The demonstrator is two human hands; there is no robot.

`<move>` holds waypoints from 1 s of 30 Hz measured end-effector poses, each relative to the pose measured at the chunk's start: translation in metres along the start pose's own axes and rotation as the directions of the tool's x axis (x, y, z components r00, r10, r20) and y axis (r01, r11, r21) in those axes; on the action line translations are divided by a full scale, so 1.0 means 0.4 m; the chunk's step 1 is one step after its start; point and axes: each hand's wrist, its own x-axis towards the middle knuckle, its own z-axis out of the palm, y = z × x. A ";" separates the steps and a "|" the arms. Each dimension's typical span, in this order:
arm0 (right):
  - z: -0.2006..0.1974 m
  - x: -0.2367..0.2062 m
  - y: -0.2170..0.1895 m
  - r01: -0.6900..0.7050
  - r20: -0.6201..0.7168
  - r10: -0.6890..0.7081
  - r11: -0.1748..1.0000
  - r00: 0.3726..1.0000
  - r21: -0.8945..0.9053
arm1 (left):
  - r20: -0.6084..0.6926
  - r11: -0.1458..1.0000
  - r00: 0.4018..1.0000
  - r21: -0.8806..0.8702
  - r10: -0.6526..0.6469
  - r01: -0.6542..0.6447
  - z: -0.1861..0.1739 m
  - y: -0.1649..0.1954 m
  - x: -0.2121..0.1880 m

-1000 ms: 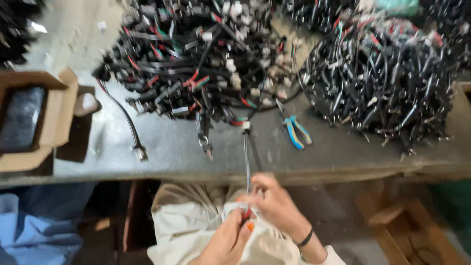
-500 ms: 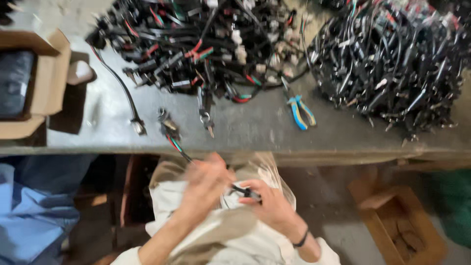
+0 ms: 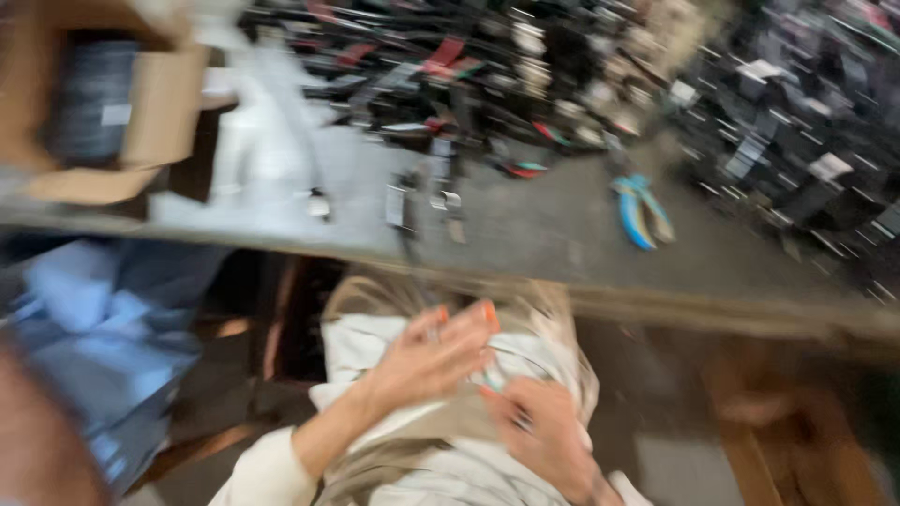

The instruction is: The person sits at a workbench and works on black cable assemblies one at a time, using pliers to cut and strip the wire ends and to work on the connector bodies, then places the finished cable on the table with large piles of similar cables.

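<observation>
Cable [image 3: 506, 382]: one thin lead, seen only as a short blurred length between the two hands, lower centre of the frame, over the person's lap and below the counter edge. Its colour and ends cannot be read through the motion blur.

Left hand [image 3: 433, 356]: lies over the lap with fingers extended toward the right and slightly curled; two painted orange nails show. The grip looks loose, and whether the fingers actually pinch the cable cannot be told.

Right hand [image 3: 542, 429]: sits just below and right of the left hand, touching or almost touching it. Fingers are curled inward, closed about something thin at the cable's position; the blur prevents confirming the hold.

Counter [image 3: 553, 230]: one grey surface crossing the upper half of the frame.
- Two heaps of black cable assemblies: one pile [image 3: 487, 66] at upper centre, one pile [image 3: 797, 131] at upper right.
- One pair of blue-handled pliers [image 3: 642, 211], between the two piles and near the front edge.
- One open cardboard box [image 3: 141, 112] at upper left, holding a dark item.
- A few loose connector ends [image 3: 441, 192] lying in front of the centre pile; exact count unclear.

Blue fabric [image 3: 103, 319] occupies the left side, below the counter.
</observation>
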 end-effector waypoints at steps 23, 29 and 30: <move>-0.007 0.058 0.070 -0.102 -0.044 0.140 0.874 0.989 0.475 | 0.151 0.799 0.873 -0.355 -0.464 0.486 0.049 0.106 -0.044; -0.031 0.067 0.112 -0.222 0.132 0.183 0.680 0.974 0.699 | 0.405 0.362 0.834 -0.764 -0.375 0.534 -0.032 0.097 -0.035; -0.029 0.063 0.117 -0.235 0.148 0.186 0.651 0.971 0.722 | 0.390 0.375 0.849 -0.773 -0.355 0.512 -0.036 0.097 -0.035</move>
